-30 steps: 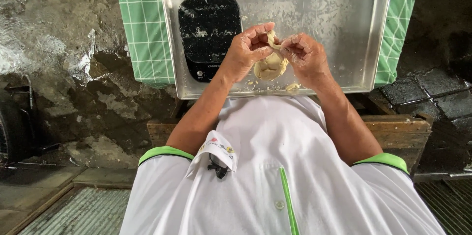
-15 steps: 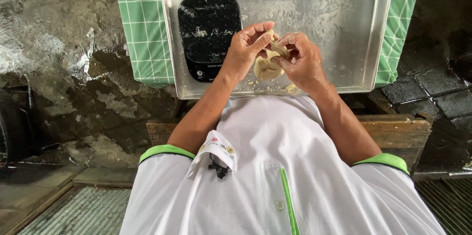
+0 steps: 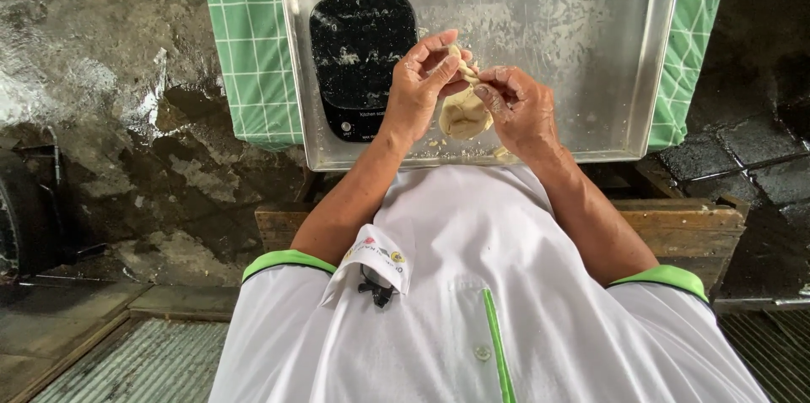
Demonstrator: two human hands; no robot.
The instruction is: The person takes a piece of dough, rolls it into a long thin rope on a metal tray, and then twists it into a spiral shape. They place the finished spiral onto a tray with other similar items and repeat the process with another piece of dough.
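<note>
Two bare hands meet over a large shallow metal tray (image 3: 591, 48), and between them sits a pale, cream-coloured lump of dough (image 3: 463, 112), soft and rounded below with a twisted, pleated rope of dough rising from its top edge. The left hand (image 3: 419, 89) has its grip pinched on that twisted edge, thumb and fingertips closed on the pleat at about twelve o'clock of the lump. The right hand (image 3: 521, 108) cups the lump from three o'clock, its grip clenched around the dough's side, fingers dusted with flour. The dough hangs in the hands just above the tray's near rim, not resting on the metal. At nine o'clock from the hands lies a black flat kitchen scale (image 3: 361, 57), speckled with flour, on the tray floor. A few dough crumbs (image 3: 504, 152) lie by the near rim at six o'clock. Under the tray a green-and-white checked cloth (image 3: 245, 40) covers the counter.

Compared with half a second ago, the twisted edge stands taller above the lump, and the left fingers have shifted up onto it; the tray and scale lie unchanged.
</note>
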